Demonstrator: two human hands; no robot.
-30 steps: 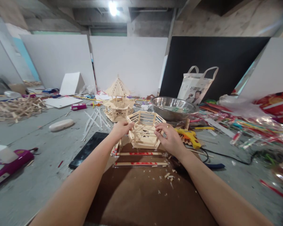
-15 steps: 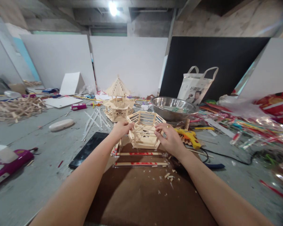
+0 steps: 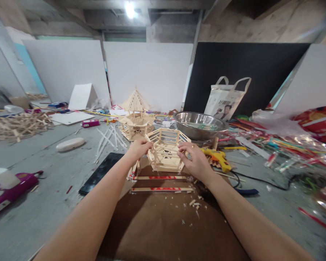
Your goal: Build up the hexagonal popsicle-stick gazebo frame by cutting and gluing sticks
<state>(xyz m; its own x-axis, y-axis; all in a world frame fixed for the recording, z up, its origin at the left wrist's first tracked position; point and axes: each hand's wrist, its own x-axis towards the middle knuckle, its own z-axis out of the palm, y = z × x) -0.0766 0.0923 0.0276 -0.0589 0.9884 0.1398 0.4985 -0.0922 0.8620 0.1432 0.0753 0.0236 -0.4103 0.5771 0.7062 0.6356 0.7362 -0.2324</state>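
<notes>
Between my hands stands an open, many-sided frame built of thin wooden sticks [image 3: 167,156], with posts and rails round its rim. My left hand [image 3: 140,148] pinches its left side with thumb and fingers. On the opposite side my right hand [image 3: 194,157] has its fingers closed on the frame's edge. Behind it to the left is a stick-built pavilion model [image 3: 136,116] with a pointed roof. Two paper-wrapped chopstick packs [image 3: 163,189] lie in front on the brown board [image 3: 163,224]. Cut stick bits [image 3: 195,203] are scattered near them.
A yellow glue gun [image 3: 218,158] with a black cord lies right of my right hand. Beyond it are a metal basin [image 3: 201,123] and a white bag [image 3: 225,99]. A dark tablet [image 3: 100,174] lies by my left forearm; loose sticks [image 3: 20,125] are heaped far left.
</notes>
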